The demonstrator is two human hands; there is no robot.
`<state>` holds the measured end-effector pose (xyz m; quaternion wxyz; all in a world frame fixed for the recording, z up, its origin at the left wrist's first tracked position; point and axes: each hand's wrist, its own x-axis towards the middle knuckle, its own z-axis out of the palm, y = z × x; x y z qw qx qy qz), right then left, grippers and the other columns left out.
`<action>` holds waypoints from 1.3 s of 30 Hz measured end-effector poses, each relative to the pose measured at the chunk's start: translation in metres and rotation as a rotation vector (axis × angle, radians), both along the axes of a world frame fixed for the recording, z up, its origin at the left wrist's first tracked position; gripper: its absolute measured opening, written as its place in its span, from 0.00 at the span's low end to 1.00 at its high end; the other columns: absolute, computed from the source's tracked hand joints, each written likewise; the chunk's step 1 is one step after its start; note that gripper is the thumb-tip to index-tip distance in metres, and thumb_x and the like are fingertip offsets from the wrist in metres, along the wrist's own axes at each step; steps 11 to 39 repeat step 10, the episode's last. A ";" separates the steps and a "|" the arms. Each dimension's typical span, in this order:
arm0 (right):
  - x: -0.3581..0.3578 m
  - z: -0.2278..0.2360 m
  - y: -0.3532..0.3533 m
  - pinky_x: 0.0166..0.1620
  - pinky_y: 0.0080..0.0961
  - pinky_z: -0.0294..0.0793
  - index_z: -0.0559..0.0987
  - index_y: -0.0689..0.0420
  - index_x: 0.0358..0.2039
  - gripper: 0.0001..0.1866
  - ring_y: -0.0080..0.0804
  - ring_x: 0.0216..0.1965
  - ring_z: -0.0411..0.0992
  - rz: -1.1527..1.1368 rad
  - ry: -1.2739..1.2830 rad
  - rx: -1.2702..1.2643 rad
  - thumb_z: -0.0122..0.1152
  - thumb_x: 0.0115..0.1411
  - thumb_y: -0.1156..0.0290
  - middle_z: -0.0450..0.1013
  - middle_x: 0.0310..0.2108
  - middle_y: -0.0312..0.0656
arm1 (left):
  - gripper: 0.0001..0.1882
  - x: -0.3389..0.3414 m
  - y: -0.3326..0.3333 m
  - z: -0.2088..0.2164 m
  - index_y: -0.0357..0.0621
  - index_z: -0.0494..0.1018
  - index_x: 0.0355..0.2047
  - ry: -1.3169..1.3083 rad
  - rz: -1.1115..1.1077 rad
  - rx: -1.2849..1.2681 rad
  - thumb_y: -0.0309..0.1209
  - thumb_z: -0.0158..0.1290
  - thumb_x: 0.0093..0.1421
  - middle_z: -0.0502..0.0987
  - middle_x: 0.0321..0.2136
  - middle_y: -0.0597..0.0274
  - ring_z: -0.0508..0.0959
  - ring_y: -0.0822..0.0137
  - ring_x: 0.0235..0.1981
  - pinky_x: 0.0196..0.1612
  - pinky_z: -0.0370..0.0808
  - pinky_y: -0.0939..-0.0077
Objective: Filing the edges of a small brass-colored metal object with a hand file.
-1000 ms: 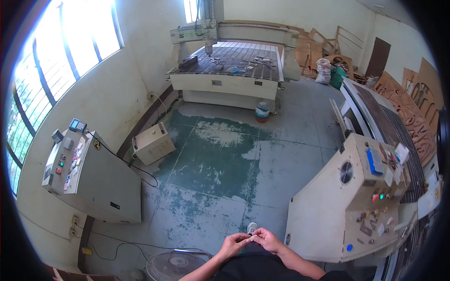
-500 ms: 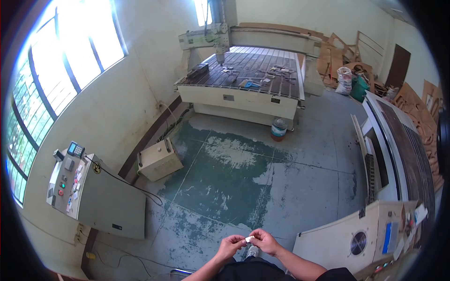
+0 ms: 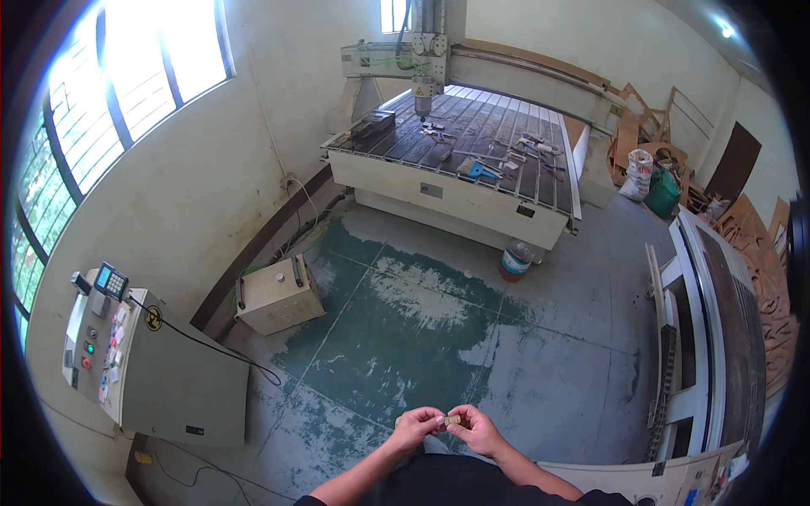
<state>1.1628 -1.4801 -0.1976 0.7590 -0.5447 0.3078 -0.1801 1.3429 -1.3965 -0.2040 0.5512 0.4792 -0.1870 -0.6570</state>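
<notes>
Low in front of my body, both hands meet at a small yellowish-tan piece (image 3: 452, 420), too small to name. My right hand (image 3: 477, 433) pinches it between thumb and fingers. The fingertips of my left hand (image 3: 415, 428) are pressed together at its left end and touch it. Beyond my hands stands a large machine with a slotted bed (image 3: 439, 139) and a spindle (image 3: 423, 97) hanging from its gantry. A blue brush (image 3: 477, 169) lies near the front edge of that bed, among several small tools and scraps.
On the left stands a control cabinet (image 3: 190, 371) with a keypad (image 3: 110, 281) on its cable. A beige metal box (image 3: 281, 297) is on the floor by the wall. Below the bed's corner sits a bucket (image 3: 515, 260). Another machine (image 3: 717, 329) runs along the right. Sacks (image 3: 639, 174) and wooden offcuts fill the far corner.
My view has shifted forward and turned slightly, so the machine looks nearer. My hands stay together, and the small piece now shows tan where it looked white.
</notes>
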 end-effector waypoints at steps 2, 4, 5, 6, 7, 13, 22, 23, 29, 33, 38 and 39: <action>0.030 0.009 -0.025 0.44 0.18 0.74 0.72 0.60 0.48 0.14 0.19 0.41 0.75 -0.014 -0.035 -0.038 0.63 0.64 0.72 0.76 0.39 0.35 | 0.07 0.031 -0.027 0.007 0.38 0.78 0.38 -0.024 -0.032 -0.118 0.30 0.55 0.66 0.80 0.31 0.65 0.76 0.76 0.30 0.36 0.74 0.82; 0.057 0.022 -0.051 0.44 0.18 0.74 0.73 0.60 0.47 0.14 0.18 0.39 0.75 0.020 -0.005 -0.097 0.63 0.64 0.72 0.77 0.38 0.35 | 0.08 0.058 -0.049 0.002 0.38 0.77 0.39 -0.009 -0.046 -0.132 0.30 0.54 0.67 0.80 0.31 0.65 0.76 0.76 0.30 0.36 0.74 0.81; 0.071 0.027 -0.066 0.44 0.19 0.75 0.74 0.59 0.47 0.13 0.18 0.38 0.75 0.050 0.025 -0.145 0.63 0.64 0.72 0.77 0.38 0.35 | 0.08 0.071 -0.060 0.000 0.38 0.77 0.40 0.005 -0.065 -0.137 0.30 0.54 0.67 0.80 0.32 0.65 0.76 0.76 0.31 0.36 0.74 0.81; 0.090 0.033 -0.082 0.44 0.19 0.75 0.74 0.59 0.47 0.13 0.18 0.38 0.75 0.059 0.027 -0.146 0.63 0.64 0.72 0.77 0.38 0.35 | 0.08 0.086 -0.073 -0.003 0.38 0.77 0.40 0.006 -0.056 -0.137 0.30 0.54 0.67 0.80 0.32 0.65 0.76 0.76 0.31 0.36 0.74 0.81; 0.108 0.038 -0.092 0.43 0.18 0.75 0.74 0.59 0.46 0.12 0.18 0.37 0.75 0.053 0.017 -0.135 0.63 0.63 0.72 0.77 0.37 0.35 | 0.09 0.099 -0.082 0.001 0.38 0.76 0.42 0.021 -0.022 -0.134 0.30 0.54 0.67 0.79 0.33 0.65 0.76 0.76 0.31 0.36 0.74 0.81; 0.146 0.028 -0.123 0.43 0.18 0.75 0.75 0.59 0.46 0.13 0.18 0.38 0.76 0.091 0.088 -0.188 0.63 0.63 0.72 0.78 0.38 0.35 | 0.10 0.136 -0.114 0.009 0.38 0.74 0.46 -0.055 -0.011 -0.207 0.30 0.53 0.67 0.80 0.36 0.63 0.77 0.75 0.33 0.37 0.74 0.81; 0.146 0.028 -0.123 0.43 0.18 0.75 0.75 0.59 0.46 0.13 0.18 0.38 0.76 0.091 0.088 -0.188 0.63 0.63 0.72 0.78 0.38 0.35 | 0.10 0.136 -0.114 0.009 0.38 0.74 0.46 -0.055 -0.011 -0.207 0.30 0.53 0.67 0.80 0.36 0.63 0.77 0.75 0.33 0.37 0.74 0.81; 0.146 0.028 -0.123 0.43 0.18 0.75 0.75 0.59 0.46 0.13 0.18 0.38 0.76 0.091 0.088 -0.188 0.63 0.63 0.72 0.78 0.38 0.35 | 0.10 0.136 -0.114 0.009 0.38 0.74 0.46 -0.055 -0.011 -0.207 0.30 0.53 0.67 0.80 0.36 0.63 0.77 0.75 0.33 0.37 0.74 0.81; 0.146 0.028 -0.123 0.43 0.18 0.75 0.75 0.59 0.46 0.13 0.18 0.38 0.76 0.091 0.088 -0.188 0.63 0.63 0.72 0.78 0.38 0.35 | 0.10 0.136 -0.114 0.009 0.38 0.74 0.46 -0.055 -0.011 -0.207 0.30 0.53 0.67 0.80 0.36 0.63 0.77 0.75 0.33 0.37 0.74 0.81; 0.146 0.028 -0.123 0.43 0.18 0.75 0.75 0.59 0.46 0.13 0.18 0.38 0.76 0.091 0.088 -0.188 0.63 0.63 0.72 0.78 0.38 0.35 | 0.10 0.136 -0.114 0.009 0.38 0.74 0.46 -0.055 -0.011 -0.207 0.30 0.53 0.67 0.80 0.36 0.63 0.77 0.75 0.33 0.37 0.74 0.81; 0.146 0.028 -0.123 0.43 0.18 0.75 0.75 0.59 0.46 0.13 0.18 0.38 0.76 0.091 0.088 -0.188 0.63 0.63 0.72 0.78 0.38 0.35 | 0.10 0.136 -0.114 0.009 0.38 0.74 0.46 -0.055 -0.011 -0.207 0.30 0.53 0.67 0.80 0.36 0.63 0.77 0.75 0.33 0.37 0.74 0.81; 0.146 0.028 -0.123 0.43 0.18 0.75 0.75 0.59 0.46 0.13 0.18 0.38 0.76 0.091 0.088 -0.188 0.63 0.63 0.72 0.78 0.38 0.35 | 0.10 0.136 -0.114 0.009 0.38 0.74 0.46 -0.055 -0.011 -0.207 0.30 0.53 0.67 0.80 0.36 0.63 0.77 0.75 0.33 0.37 0.74 0.81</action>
